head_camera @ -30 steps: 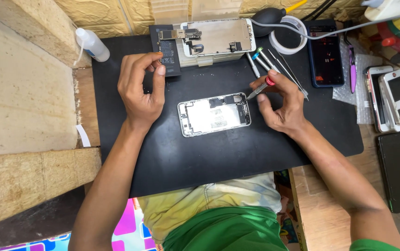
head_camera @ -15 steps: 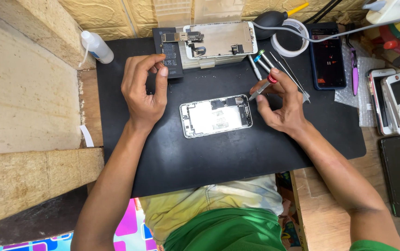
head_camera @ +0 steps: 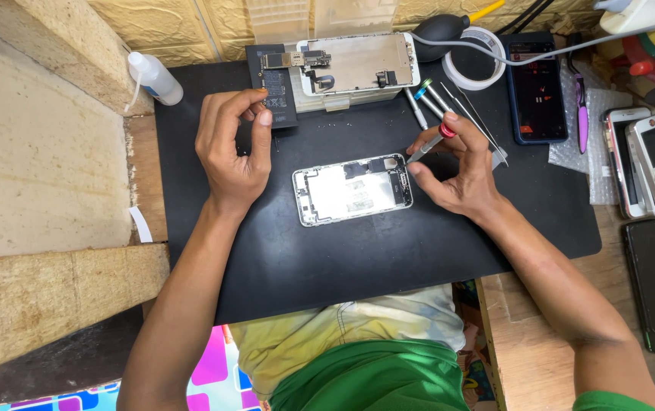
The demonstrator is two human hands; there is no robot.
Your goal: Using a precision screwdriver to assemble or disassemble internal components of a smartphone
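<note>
Black work mat (head_camera: 419, 259) over a wooden bench, yellow textured wall behind. Opened phone body (head_camera: 352, 190) lies flat mid-mat, screen off, insides facing up, between both hands. Right hand (head_camera: 461, 171) pinches a red-collared screwdriver (head_camera: 428, 144) in thumb and fingers, tip angled down at the phone's right end, touching or just above it, can't tell which. Left hand (head_camera: 234, 148) is raised just left of the phone, fingertips pinched together; likely a tiny part between them, too small to tell. Detached screen assembly (head_camera: 358, 65) and a battery (head_camera: 274, 87) sit at the mat's far edge, spare drivers and tweezers (head_camera: 449, 103) beside the right hand, tape roll (head_camera: 476, 65) and dark phone (head_camera: 538, 87) beyond, squeeze bottle (head_camera: 156, 76) far left. Risks, judging from this: phone isn't held down, so driver pressure could skid it; a slipped tip could scratch the board; any small part in the left pinch could drop and vanish on the black mat.
</note>
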